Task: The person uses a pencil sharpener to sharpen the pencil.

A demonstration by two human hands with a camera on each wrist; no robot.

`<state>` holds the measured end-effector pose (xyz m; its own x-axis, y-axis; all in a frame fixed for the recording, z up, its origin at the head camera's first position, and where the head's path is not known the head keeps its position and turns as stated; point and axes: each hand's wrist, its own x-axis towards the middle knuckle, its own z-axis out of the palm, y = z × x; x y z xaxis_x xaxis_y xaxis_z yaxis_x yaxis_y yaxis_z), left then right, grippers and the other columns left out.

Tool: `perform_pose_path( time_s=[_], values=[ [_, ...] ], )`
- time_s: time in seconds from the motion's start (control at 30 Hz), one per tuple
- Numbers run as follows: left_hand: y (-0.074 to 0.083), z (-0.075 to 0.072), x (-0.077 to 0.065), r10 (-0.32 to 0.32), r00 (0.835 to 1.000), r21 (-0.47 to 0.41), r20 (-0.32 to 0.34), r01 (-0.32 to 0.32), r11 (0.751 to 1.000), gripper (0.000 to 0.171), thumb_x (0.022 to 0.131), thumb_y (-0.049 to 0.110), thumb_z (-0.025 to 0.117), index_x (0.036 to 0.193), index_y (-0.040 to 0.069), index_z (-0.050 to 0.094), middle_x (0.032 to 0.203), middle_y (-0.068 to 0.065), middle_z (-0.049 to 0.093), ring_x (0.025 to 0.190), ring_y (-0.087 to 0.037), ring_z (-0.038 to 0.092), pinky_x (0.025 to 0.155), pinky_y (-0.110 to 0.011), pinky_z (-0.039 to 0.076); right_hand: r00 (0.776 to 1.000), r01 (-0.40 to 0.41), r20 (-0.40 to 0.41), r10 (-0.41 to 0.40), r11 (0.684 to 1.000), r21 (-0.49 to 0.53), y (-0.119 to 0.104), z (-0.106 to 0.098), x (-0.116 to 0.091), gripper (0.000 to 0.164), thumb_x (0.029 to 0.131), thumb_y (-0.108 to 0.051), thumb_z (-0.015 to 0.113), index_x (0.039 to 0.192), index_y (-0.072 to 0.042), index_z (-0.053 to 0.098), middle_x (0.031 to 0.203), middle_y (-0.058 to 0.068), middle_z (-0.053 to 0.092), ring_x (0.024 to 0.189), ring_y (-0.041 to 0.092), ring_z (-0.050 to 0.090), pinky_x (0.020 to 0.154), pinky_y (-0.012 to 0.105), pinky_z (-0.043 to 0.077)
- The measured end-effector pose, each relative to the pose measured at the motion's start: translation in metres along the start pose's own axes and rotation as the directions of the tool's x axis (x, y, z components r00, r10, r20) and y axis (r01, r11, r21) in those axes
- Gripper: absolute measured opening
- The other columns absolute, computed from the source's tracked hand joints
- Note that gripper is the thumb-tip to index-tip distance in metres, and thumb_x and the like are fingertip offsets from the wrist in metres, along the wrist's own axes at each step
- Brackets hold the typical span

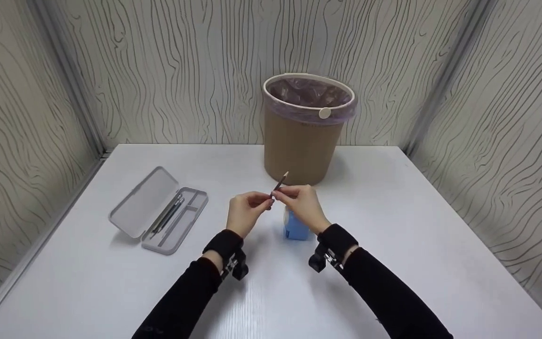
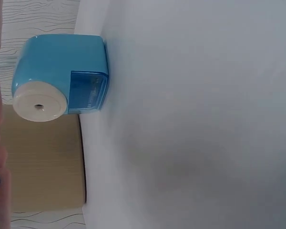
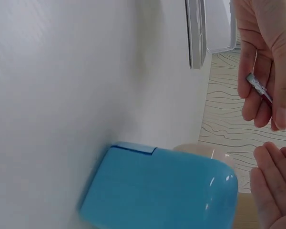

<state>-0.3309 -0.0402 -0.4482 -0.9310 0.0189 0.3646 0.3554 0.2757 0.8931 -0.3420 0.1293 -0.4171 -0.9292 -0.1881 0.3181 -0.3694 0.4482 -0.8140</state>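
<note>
A dark pencil with a bare wood point is held between both hands in the head view, its point facing up and away. My left hand grips its lower part with thumb and fingers; the silvery eraser end sticks out of that grip in the right wrist view. My right hand pinches the pencil from the other side, thumb and forefinger meeting at the shaft. Below the right hand stands a blue pencil sharpener, partly hidden by it in the head view. Its round cream front has a small hole.
An open grey pencil case lies at the left, with several pencils inside. Behind the hands stands a brown waste bin lined with a purplish bag. Wood-patterned walls enclose the white table at the back and sides.
</note>
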Motion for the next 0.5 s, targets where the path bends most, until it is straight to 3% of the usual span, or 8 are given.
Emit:
perform_pose_path(
  time_s=[0.13, 0.23, 0.5],
  values=[
    [-0.001, 0.000, 0.000, 0.008, 1.000, 0.010, 0.005, -0.008, 1.000, 0.014, 0.092, 0.011, 0.076, 0.101, 0.002, 0.079, 0.093, -0.015, 0.081, 0.082, -0.022, 0.078, 0.074, -0.025, 0.062, 0.999, -0.027, -0.017, 0.028, 0.998, 0.057, 0.001, 0.005, 0.002, 0.019, 0.095, -0.017, 0.074, 0.102, -0.002, 0.081, 0.100, 0.016, 0.080, 0.080, 0.008, 0.070, 0.071, 0.019, 0.053],
    [-0.002, -0.001, 0.000, 0.020, 1.000, 0.020, 0.009, -0.020, 1.000, 0.015, 0.091, 0.012, 0.077, 0.101, 0.002, 0.080, 0.094, -0.015, 0.081, 0.083, -0.023, 0.078, 0.074, -0.025, 0.062, 0.999, -0.029, -0.023, 0.031, 0.997, 0.077, 0.001, 0.008, 0.002, 0.018, 0.094, -0.016, 0.075, 0.101, -0.002, 0.081, 0.099, 0.016, 0.081, 0.076, 0.005, 0.066, 0.068, 0.016, 0.050],
    [-0.004, -0.008, 0.000, 0.070, 0.996, 0.105, 0.058, -0.076, 0.992, 0.021, 0.089, 0.015, 0.079, 0.104, 0.001, 0.079, 0.099, -0.015, 0.081, 0.090, -0.026, 0.079, 0.080, -0.032, 0.063, 0.997, 0.066, -0.043, -0.065, 0.998, 0.014, 0.001, 0.014, 0.002, 0.016, 0.093, -0.015, 0.076, 0.099, -0.001, 0.081, 0.098, 0.016, 0.081, 0.089, 0.023, 0.077, 0.078, 0.025, 0.061]
  ],
)
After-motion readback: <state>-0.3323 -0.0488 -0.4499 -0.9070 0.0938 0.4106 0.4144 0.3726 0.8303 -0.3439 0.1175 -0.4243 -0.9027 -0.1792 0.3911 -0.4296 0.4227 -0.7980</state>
